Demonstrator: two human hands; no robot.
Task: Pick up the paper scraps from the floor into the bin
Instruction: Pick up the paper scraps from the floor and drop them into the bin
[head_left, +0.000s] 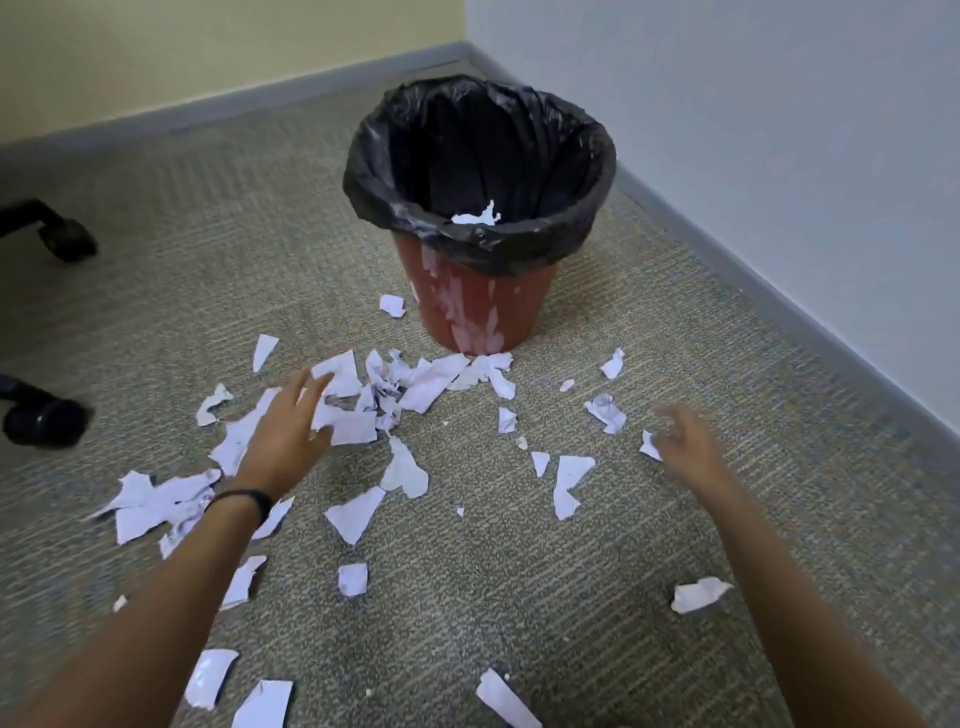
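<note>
A red bin lined with a black bag stands on the carpet in the room's corner, with one white scrap showing inside. Several torn white paper scraps lie scattered in front of it, thickest in a pile at the bin's foot. My left hand reaches forward with fingers spread, its fingertips at the left edge of that pile. My right hand is blurred, fingers loosely extended, hovering beside a small scrap on the right. Neither hand holds anything.
Two black chair casters stand at the left edge. Grey baseboards run along both walls behind and right of the bin. More scraps lie near my forearms, at bottom left and bottom centre.
</note>
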